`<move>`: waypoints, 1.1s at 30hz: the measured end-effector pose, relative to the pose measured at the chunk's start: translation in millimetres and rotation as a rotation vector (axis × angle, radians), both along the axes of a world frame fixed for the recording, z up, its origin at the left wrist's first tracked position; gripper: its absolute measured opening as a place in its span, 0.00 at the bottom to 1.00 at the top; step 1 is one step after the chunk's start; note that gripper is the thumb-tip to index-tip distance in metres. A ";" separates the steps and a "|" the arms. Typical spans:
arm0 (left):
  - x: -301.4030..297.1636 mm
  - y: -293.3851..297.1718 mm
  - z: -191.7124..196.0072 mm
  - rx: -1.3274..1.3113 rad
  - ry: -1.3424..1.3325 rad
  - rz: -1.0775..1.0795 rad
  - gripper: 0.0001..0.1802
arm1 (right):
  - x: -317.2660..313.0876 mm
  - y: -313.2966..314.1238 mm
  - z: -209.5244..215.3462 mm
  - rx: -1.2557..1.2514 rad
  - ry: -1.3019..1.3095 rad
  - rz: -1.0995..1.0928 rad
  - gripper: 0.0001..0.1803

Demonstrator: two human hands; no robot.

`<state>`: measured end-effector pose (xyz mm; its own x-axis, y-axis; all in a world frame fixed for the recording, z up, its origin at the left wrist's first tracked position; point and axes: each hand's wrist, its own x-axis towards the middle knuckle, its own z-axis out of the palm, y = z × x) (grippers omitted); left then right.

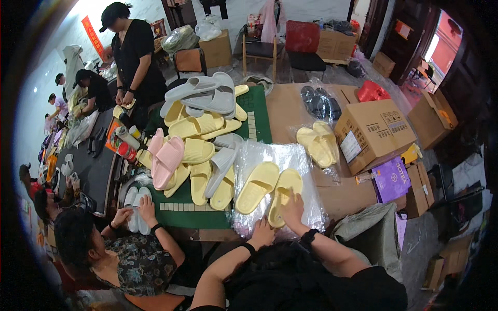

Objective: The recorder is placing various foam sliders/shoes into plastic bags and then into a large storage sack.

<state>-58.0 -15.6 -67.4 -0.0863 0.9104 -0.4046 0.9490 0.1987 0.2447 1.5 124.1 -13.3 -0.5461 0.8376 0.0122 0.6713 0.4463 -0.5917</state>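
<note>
A pair of yellow slippers lies on a stack of clear plastic bags [244, 163] in front of me. My right hand [293, 211] is closed on the side of the right yellow slipper [288, 182], its fingers at the footbed below the strap. Beside that slipper's heel, my left hand [262, 234] rests at the near edge of the bags, fingers forward and apart, with nothing visible in them. The left yellow slipper [256, 189] lies untouched, toe pointing away. A heap of loose slippers stands to the left, with a pink slipper [168, 155] and a grey slipper [223, 166] among yellow ones.
A green mat [262, 116] lies under the heap. Bagged yellow slippers [317, 145], bagged black slippers [319, 101] and a cardboard box [376, 132] are on the right. A co-worker at my left handles light grey slippers [137, 205]; another person [136, 57] stands beyond.
</note>
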 end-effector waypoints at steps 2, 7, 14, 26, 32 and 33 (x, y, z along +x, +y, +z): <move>1.3 0.2 -4.2 0.080 0.108 -0.074 0.28 | -0.6 -5.3 -1.0 -0.030 0.063 0.130 0.40; -2.2 -6.1 -39.5 0.394 -0.360 0.087 0.26 | -27.8 -15.7 2.2 -0.281 -0.154 0.338 0.38; -0.6 -2.1 -5.0 0.065 0.167 -0.070 0.26 | -71.9 18.5 -15.1 -0.222 -0.274 0.166 0.29; -28.1 37.5 28.2 0.387 0.016 0.149 0.37 | 72.7 84.7 76.1 -1.045 0.479 0.404 0.16; -57.2 66.6 49.7 0.401 -0.339 0.150 0.31 | 137.7 81.6 63.5 -1.413 0.173 0.616 0.20; -60.7 62.7 50.8 0.405 -0.312 0.169 0.29 | 128.7 70.7 84.6 -1.325 0.109 0.609 0.20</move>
<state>-118.7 47.1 -16.6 -0.1769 0.9828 -0.0535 0.7819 0.1734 0.5988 130.2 194.9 71.3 -0.8592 -0.0870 -0.5042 0.5081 -0.2613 -0.8207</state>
